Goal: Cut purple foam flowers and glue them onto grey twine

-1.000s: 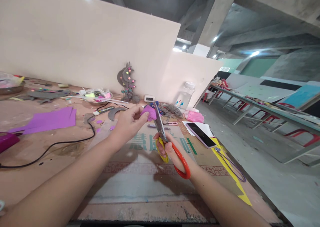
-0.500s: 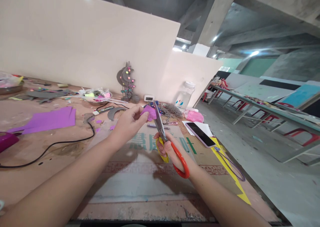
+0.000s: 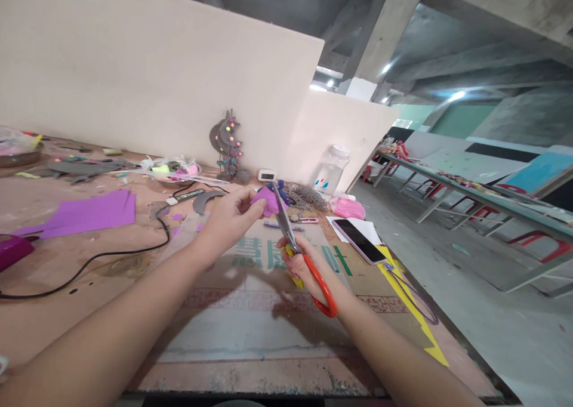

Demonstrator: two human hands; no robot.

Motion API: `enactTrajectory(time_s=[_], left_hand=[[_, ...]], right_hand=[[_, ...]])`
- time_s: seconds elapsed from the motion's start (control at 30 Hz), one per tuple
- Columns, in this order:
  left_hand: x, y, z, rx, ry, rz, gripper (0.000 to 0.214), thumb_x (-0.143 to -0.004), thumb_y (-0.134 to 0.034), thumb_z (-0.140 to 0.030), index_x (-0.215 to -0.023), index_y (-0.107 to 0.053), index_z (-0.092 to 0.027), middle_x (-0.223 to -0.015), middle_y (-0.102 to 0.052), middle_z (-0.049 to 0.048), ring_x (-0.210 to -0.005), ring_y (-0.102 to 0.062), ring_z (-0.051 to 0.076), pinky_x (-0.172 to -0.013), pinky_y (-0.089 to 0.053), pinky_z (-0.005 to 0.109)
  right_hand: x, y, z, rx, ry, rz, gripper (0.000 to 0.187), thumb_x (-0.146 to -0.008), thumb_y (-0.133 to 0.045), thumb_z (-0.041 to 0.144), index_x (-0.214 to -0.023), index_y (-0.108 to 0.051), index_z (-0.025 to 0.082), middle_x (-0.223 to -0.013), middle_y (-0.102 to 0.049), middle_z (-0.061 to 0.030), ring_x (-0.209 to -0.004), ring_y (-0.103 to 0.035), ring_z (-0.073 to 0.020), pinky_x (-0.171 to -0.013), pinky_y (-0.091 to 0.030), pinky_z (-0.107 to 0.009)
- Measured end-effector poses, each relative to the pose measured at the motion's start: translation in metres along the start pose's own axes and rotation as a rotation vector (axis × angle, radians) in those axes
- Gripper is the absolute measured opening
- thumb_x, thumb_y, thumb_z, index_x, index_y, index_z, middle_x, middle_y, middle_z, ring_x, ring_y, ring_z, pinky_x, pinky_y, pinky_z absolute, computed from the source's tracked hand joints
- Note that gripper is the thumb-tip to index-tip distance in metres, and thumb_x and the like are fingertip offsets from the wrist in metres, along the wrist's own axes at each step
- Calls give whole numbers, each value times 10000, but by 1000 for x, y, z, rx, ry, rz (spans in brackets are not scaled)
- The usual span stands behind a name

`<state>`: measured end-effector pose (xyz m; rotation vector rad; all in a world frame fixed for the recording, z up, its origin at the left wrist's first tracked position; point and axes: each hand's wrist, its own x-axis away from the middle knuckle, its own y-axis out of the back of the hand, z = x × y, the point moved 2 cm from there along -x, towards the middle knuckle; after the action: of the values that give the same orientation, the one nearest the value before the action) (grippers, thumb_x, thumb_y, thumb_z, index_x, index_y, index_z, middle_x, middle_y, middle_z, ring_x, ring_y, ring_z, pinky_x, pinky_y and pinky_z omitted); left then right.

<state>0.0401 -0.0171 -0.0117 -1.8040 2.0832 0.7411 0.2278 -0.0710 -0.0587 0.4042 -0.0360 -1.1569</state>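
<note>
Between thumb and fingers my left hand (image 3: 237, 216) pinches a small piece of purple paper (image 3: 265, 202). My right hand (image 3: 307, 261) is wrapped round scissors (image 3: 285, 227) with one red-orange and one yellow handle loop. The blades point up and away from me, and their tips lie at the right edge of the purple piece. Whether the blades grip the paper is hard to make out. Below both hands a cardboard sheet (image 3: 376, 329) with green characters lies on the table. A larger purple sheet (image 3: 96, 212) rests to the left.
A phone (image 3: 359, 240) lies at the right on white paper. Along the back stand a grey moon-shaped craft with coloured beads (image 3: 227, 144), a small timer (image 3: 267, 175), a clear bottle (image 3: 331, 171) and grey twine (image 3: 308, 197). A black cord (image 3: 107, 255) crosses the left side.
The scissors' blades have drawn closer together and their handles have shifted slightly. My left hand with the purple piece has barely moved.
</note>
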Motion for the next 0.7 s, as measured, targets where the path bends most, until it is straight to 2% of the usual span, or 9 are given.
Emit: enactTrajectory(time_s=[0.33,0.7], left_hand=[[-2,5,-2,-16,4,68,240,-868,-507,-369,-797,-609,-164,-759,-615,21,-724,-577,150,-689,-448,263],[-6,8,2,-55,-30,167,298,-890,-471,-407,-781,-601,-162,-729,-585,17,-718,-562,152,-691,-450,272]], right_hand=[[0,4,4,71,6,65,507,-860,-399,652,-1099,-418,206,-764,-376,12,-572,-307,-99,-477,-288,-225],[1,3,10,80,20,94,507,-856,-396,660,-1074,-420,202,-746,-344,23,-582,-299,-104,-492,-286,-227]])
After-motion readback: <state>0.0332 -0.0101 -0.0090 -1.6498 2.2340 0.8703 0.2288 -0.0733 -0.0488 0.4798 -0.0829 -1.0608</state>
